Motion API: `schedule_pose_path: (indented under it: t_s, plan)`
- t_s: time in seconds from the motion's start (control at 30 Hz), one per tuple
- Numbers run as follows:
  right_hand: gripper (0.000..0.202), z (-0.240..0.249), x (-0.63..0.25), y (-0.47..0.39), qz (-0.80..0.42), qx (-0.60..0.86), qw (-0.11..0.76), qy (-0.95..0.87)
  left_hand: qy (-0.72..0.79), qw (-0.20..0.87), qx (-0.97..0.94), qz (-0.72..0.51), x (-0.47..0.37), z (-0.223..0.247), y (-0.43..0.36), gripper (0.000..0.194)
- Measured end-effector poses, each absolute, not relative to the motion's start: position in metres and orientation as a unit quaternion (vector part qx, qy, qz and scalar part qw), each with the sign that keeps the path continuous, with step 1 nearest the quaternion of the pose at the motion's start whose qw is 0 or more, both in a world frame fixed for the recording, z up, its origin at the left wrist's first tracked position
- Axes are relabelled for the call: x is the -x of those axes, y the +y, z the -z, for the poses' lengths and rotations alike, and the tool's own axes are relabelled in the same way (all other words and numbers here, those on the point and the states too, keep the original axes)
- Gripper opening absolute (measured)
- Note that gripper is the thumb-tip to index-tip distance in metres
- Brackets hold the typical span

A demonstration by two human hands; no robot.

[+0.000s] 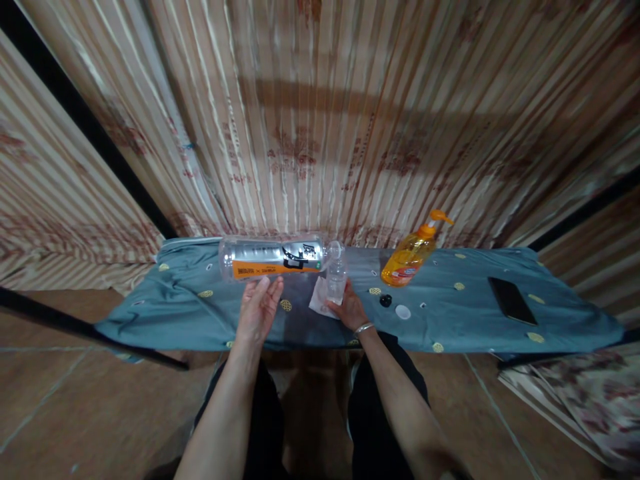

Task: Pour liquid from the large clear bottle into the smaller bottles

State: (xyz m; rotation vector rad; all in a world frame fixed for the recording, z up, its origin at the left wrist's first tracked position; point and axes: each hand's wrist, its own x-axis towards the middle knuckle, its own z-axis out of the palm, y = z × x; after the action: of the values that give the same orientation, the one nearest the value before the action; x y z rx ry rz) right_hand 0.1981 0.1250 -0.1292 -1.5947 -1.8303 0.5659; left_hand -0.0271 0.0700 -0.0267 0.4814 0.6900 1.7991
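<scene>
A large clear plastic bottle [273,257] with a silver and orange label is on its side, its neck pointing right. My left hand [259,308] is at its lower edge, palm up, with the fingertips against the bottle. At the neck end, a small clear bottle [337,283] stands nearly upright, its top beside the large bottle's mouth. My right hand [349,307], with a silver bangle on the wrist, grips the small bottle low down. A white tissue [319,300] lies beneath and beside it. Whether the two mouths touch, I cannot tell.
An orange pump bottle [407,259] stands tilted in view to the right. Before it lie a small black cap [385,301] and a white round lid [403,312]. A black phone [512,300] rests farther right on the blue cloth [465,327]. A striped curtain [310,133] hangs behind.
</scene>
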Motion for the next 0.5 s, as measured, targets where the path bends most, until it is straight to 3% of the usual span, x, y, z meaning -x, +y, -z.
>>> schedule_pose_path:
  t_s: [0.5]
  plan:
    - [0.091,0.135,-0.1983,0.1257,-0.213,0.603,0.323,-0.698,0.309,0.54,-0.189,-0.76,0.028,0.0256,0.0731,0.048]
